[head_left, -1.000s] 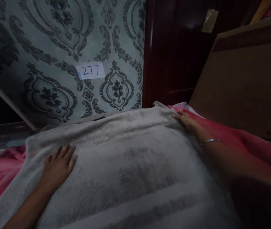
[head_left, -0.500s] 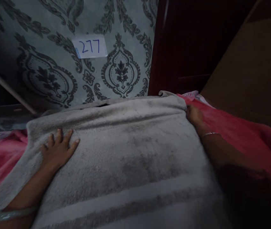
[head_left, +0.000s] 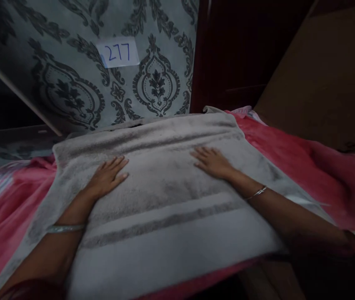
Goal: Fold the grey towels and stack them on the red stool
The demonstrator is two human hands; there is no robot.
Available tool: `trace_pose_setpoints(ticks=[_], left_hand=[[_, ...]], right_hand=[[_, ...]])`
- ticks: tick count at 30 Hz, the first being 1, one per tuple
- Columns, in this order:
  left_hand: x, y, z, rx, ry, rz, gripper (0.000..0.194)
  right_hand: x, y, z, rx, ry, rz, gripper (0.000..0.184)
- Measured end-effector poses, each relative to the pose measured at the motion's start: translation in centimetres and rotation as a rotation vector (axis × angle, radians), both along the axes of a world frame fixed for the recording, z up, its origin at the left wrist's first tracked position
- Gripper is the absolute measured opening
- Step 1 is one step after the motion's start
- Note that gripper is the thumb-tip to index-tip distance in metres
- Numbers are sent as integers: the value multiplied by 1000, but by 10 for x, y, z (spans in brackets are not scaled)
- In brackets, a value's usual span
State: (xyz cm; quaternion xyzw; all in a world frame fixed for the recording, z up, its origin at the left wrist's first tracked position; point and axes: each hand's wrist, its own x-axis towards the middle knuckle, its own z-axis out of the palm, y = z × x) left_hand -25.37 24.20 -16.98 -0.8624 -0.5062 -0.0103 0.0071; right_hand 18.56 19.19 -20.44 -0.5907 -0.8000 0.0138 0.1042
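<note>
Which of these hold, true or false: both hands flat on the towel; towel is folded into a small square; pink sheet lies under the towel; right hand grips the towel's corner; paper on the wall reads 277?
1. Both hands lie flat on the towel. True: left hand and right hand rest palm down on it.
2. The towel is folded into a small square. False: it is spread out wide.
3. A pink sheet lies under the towel. True.
4. The right hand grips the towel's corner. False: it lies open near the middle.
5. The paper on the wall reads 277. True.
</note>
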Motion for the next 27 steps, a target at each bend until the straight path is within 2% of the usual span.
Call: trace_pose_setpoints(ticks=[3,6,8,10,11,13,16,18,21,27], left_hand=[[-1,1,3,-5,34,189,67],[1,-5,13,-65,42,231,65],[2,-19,18,-94,45,247,66],[1,-47,21,-89,37,232,68],[0,-67,21,-78,20,193,68],[-2,-115,20,-65,-43,35,68],[-1,-190,15,-74,-123,-202,66],[2,-225,11,-53,-154,-245,62],[9,-246,6,-8,-203,-224,56],[16,-242,4,35,-181,-198,54]], right_hand=[[80,-33,3,-48,11,-364,55],[139,-87,4,-145,34,-589,56],[153,-126,4,-145,21,-678,55],[144,-162,4,-51,-3,-703,52],[133,-177,4,16,4,-667,51],[100,-203,5,104,73,-457,50],[45,-228,6,76,191,-21,54],[19,-235,4,51,227,128,52],[7,-233,1,57,276,169,45],[13,-228,-3,37,282,162,48]])
